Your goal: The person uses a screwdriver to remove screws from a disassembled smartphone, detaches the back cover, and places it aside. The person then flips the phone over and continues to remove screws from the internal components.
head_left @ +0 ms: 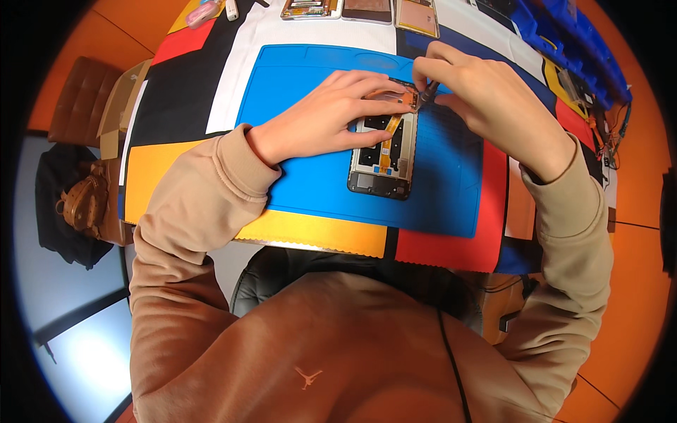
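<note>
An opened smartphone [364, 185] lies on a blue work mat [310, 190], its black and silver inside facing up and a yellow ribbon cable [385, 156] running along its middle. My left hand [331, 113] reaches over it from the left. Its fingers press on the upper part and the thumb lies across the middle, holding the phone down. At the phone's upper right corner, my right hand [472, 88] pinches a short dark tool [428, 92] that looks like a screwdriver, pointing down at the phone. The tool's tip and much of the phone's upper part are hidden by my fingers.
Along the mat's far side lie several phone parts, among them an opened phone [310, 8] and a pinkish panel [417, 17]. Blue bins [557, 35] stand at the far right near loose cables [610, 141]. A cardboard box [120, 106] stands beyond the table's left edge.
</note>
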The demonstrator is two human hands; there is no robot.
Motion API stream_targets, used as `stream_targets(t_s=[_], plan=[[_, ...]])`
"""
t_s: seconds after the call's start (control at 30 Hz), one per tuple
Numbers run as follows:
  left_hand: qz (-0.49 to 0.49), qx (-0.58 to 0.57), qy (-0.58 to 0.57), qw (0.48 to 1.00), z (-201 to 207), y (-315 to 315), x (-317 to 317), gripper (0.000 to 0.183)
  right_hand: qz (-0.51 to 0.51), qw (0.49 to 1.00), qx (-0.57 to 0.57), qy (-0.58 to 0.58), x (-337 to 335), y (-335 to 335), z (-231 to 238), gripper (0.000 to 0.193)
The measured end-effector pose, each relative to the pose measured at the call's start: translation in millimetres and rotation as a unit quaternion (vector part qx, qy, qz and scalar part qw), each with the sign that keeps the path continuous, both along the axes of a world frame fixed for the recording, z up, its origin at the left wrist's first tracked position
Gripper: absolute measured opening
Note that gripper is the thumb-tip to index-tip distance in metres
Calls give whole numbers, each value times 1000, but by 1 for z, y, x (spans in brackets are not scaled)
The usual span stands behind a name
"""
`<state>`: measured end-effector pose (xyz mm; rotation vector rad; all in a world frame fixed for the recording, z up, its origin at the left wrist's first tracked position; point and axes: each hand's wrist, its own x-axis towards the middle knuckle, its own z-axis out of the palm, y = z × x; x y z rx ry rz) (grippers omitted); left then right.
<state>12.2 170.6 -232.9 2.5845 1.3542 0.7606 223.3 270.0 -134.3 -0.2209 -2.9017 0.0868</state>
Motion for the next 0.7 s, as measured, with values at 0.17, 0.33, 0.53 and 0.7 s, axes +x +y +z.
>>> stream_targets(t_s=[0.17,0.33,0.53,0.7], plan=[[0,-11,-4,1000,-1,1,0,46,6,995,83,-56,-4,-4,5,18],[0,-1,-1,1000,-3,1,0,45,-20,990,116,-75,-6,-1,6,17],[1,-3,-1,1000,-2,0,-1,44,9,997,58,-49,-2,1,5,20],[-6,-4,-2,1000,-2,0,-1,44,-41,983,144,-106,1,2,4,23]])
